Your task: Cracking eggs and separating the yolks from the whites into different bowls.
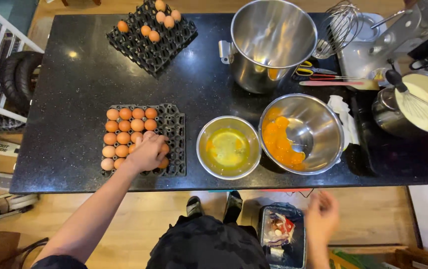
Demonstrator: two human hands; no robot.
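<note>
Left hand (pixel 147 152) is down on the near black plastic egg tray (pixel 174 144), fingers curled over the brown eggs (pixel 124 130) at the tray's right side, and it looks to be closing on one, though the egg under the palm is hidden, so I cannot tell whether it is truly gripped. The tray sits at the front left of the black speckled stone counter (pixel 74 89), its left columns full, its right columns bare. Right hand (pixel 322 219) is off the counter, hanging blurred above the small bin with a dark liner (pixel 283 234) on the wooden floor; fingers look loosely spread, nothing seen in them. Just right of the tray sits a small steel bowl of egg whites (pixel 228 147), and touching its rim, a larger steel bowl holding orange yolks (pixel 301 133) tipped toward the left. Behind those stands a tall steel mixing pot (pixel 271 42), with a wire whisk (pixel 338 25) beside it. Far back, a second black egg tray (pixel 149 37) carries a few eggs. At the right edge, a pot of pale batter (pixel 416 104) has a whisk standing in it.
</note>
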